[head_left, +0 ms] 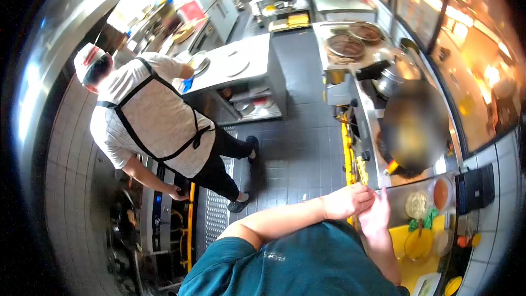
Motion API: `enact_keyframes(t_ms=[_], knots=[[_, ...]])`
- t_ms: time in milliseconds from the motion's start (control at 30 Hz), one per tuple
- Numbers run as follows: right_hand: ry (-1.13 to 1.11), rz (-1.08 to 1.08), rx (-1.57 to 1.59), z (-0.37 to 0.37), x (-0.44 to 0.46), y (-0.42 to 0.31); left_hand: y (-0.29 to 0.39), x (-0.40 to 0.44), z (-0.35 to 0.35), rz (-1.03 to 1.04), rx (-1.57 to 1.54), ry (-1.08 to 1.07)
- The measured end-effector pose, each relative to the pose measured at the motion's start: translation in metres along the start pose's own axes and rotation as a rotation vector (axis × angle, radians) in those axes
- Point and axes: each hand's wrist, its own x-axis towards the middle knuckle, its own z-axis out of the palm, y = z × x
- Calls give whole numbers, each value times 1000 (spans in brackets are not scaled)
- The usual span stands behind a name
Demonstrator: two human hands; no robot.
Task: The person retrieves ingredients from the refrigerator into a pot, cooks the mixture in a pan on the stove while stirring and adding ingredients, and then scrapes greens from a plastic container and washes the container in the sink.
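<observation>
My left hand [349,200] is closed, with its fingers curled in, and meets my right hand in front of my chest. What it holds, if anything, is hidden. My right hand [376,215] is turned palm up, fingers stretched out, beside the left fingertips. Just beyond them is a red and yellow handle end [391,167] at the edge of the stove. A large dark pan [402,98] with blurred yellow contents sits on the stove. To the right of my hands are a pale bowl [417,204], a tub of orange-brown sauce [441,193] and a yellow bowl [418,245].
A co-worker in a white shirt and dark apron [159,109] stands left, facing away by a white counter [263,57]. Yellow gas pipes [347,148] run along the stove front. A metal pot [390,79] and round mesh lids [345,46] stand farther back.
</observation>
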Motion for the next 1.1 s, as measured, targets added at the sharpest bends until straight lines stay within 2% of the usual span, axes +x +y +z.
enact_keyframes(t_ms=[133,167,200,300,367,433,500,567,700,867,967,1033,1067,1100], knots=[[-185,242,-217,65,31,49,-4,-86,-39,-223,-34,155],[-238,305,-296,72,38,61,-3,-109,-49,-425,-164,108],[-210,393,-395,71,57,81,-9,-136,-67,-522,-91,218],[-210,156,-904,94,61,102,-20,-238,-52,-919,200,496],[-290,38,-1000,88,69,106,-15,-309,-44,-1085,323,658],[-225,-35,-1249,91,82,109,-3,-383,-39,-1238,455,702],[-131,15,-1329,101,81,107,33,-431,-27,-1588,240,853],[-141,34,-1356,91,88,111,65,-483,7,-1769,-197,1317],[-146,131,-1429,87,99,129,136,-542,59,-2008,-178,1446],[-266,154,-1553,100,103,140,214,-598,145,-2315,141,1058],[-297,117,-1602,106,99,142,244,-594,154,-2364,338,901],[-283,74,-1669,112,99,140,254,-596,152,-2425,362,738],[-267,69,-1683,112,97,139,263,-614,167,-2401,273,682],[-249,55,-1693,111,97,140,269,-630,186,-2457,262,498]])
